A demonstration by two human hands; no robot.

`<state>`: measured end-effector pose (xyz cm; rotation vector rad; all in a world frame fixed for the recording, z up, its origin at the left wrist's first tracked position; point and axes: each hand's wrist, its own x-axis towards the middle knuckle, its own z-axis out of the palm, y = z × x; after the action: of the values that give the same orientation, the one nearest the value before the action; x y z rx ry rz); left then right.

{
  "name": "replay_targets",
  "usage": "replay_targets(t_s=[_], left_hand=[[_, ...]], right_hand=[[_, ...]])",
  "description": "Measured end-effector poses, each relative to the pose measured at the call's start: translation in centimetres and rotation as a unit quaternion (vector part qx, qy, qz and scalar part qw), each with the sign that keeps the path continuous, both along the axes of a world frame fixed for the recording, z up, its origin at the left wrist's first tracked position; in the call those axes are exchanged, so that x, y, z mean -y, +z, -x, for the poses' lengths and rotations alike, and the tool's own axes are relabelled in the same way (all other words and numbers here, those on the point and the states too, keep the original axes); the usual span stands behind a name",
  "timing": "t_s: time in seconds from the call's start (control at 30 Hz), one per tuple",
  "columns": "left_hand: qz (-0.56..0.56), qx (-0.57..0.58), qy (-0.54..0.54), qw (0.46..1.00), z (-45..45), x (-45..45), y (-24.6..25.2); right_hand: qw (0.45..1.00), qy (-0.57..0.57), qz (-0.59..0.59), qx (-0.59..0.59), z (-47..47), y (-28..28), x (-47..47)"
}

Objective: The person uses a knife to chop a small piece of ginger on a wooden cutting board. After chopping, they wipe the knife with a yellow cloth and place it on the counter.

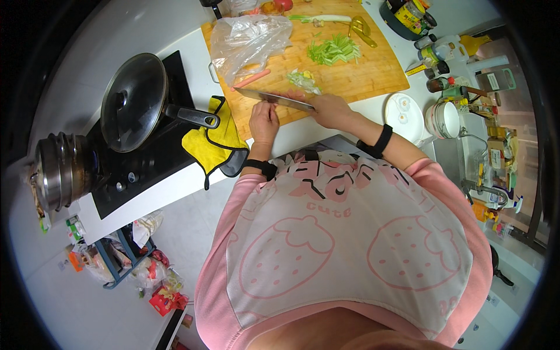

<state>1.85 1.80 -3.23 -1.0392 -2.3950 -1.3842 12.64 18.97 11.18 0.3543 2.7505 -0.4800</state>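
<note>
My right hand (329, 112) grips the handle of a kitchen knife (288, 102), whose wide blade points left across the near part of a wooden cutting board (376, 72). My left hand (264, 119) rests on the board's near edge with curled fingers against the blade; whatever lies under them is hidden. Pink slices (294, 93), apparently sausage, show just beyond the blade. A whole pink sausage (252, 79) lies past the knife tip. Chopped scallion (302, 81) is heaped close by, and a pile of sliced green celery (334, 50) sits farther back.
On the board are a clear plastic bag (251, 43), a scallion stalk (326, 19) and a gold peeler (363, 31). A lidded pan (135, 103) stands on the black cooktop (144, 175) at left, beside a yellow cloth (214, 138). Right are a white plate (404, 124) and stacked bowls (447, 120).
</note>
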Motion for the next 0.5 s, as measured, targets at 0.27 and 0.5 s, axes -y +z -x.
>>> replay_targets(t_s=[0.27, 0.5], left_hand=[[0.000, -0.012, 0.006, 1.000, 0.1, -0.1, 0.0], [0.022, -0.016, 0.012, 1.000, 0.0, -0.1, -0.2]], right_hand=[[0.997, -0.043, 0.032, -0.057, 0.0, -1.8, 0.3], [1.000, -0.014, 0.011, -0.003, -0.5, 0.3, -0.3]])
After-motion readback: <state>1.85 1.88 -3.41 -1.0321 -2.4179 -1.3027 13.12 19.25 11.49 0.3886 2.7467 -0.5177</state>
